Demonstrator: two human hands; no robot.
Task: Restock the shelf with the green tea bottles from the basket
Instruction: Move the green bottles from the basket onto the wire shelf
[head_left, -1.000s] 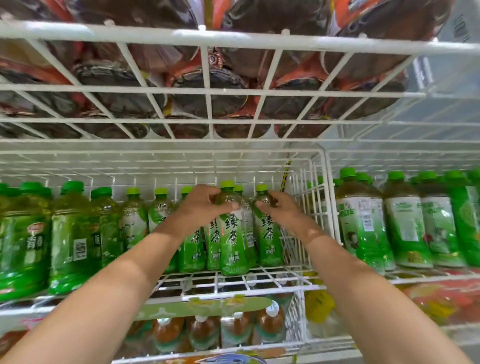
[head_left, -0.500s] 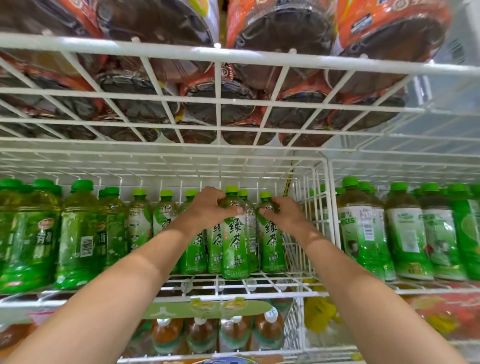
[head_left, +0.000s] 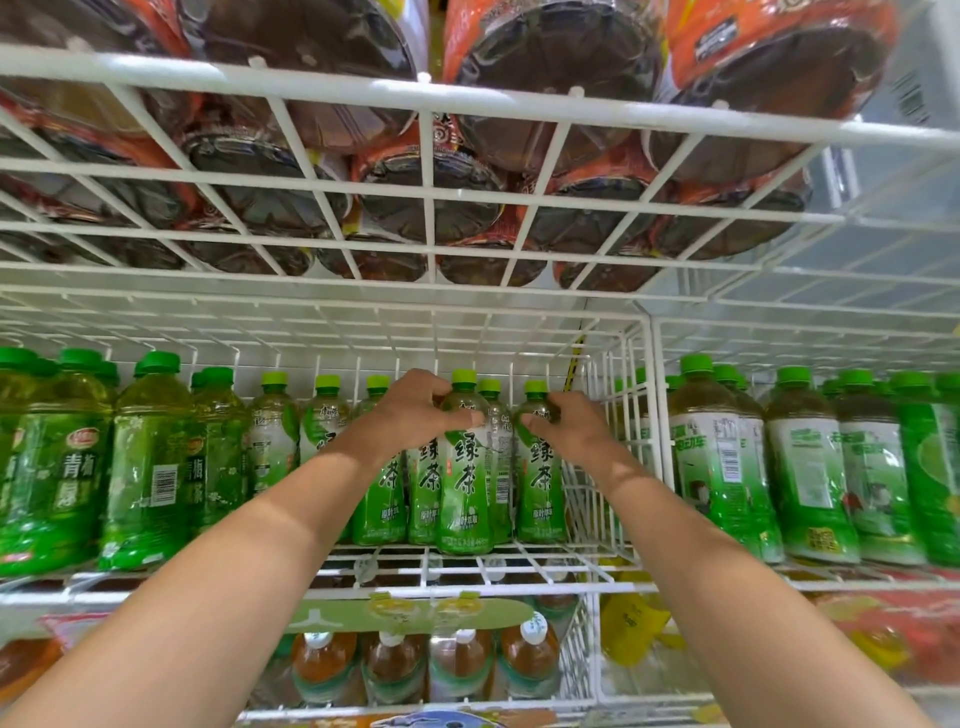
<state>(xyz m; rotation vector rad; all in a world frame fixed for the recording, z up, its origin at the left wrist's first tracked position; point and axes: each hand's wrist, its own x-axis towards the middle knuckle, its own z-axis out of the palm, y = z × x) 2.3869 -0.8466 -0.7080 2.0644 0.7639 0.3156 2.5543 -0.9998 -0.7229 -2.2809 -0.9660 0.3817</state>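
Several green tea bottles with light green caps stand in rows on a white wire shelf (head_left: 467, 564). My left hand (head_left: 410, 410) grips the shoulder of the front middle green tea bottle (head_left: 465, 483), thumb on its near side. My right hand (head_left: 566, 423) grips the upper part of the neighbouring bottle (head_left: 540, 483) at the right end of the row, beside the wire divider (head_left: 602, 457). Both bottles stand upright on the shelf. The basket is out of view.
Larger green bottles (head_left: 145, 467) fill the shelf's left part, and other green-capped bottles (head_left: 722, 467) stand right of the divider. Dark bottles with orange labels (head_left: 436, 202) sit on the wire shelf overhead. Brown tea bottles (head_left: 524, 660) stand on the shelf below.
Both hands stay on the same two bottles. The camera has tilted slightly upward, so the shelf sits lower in the frame.
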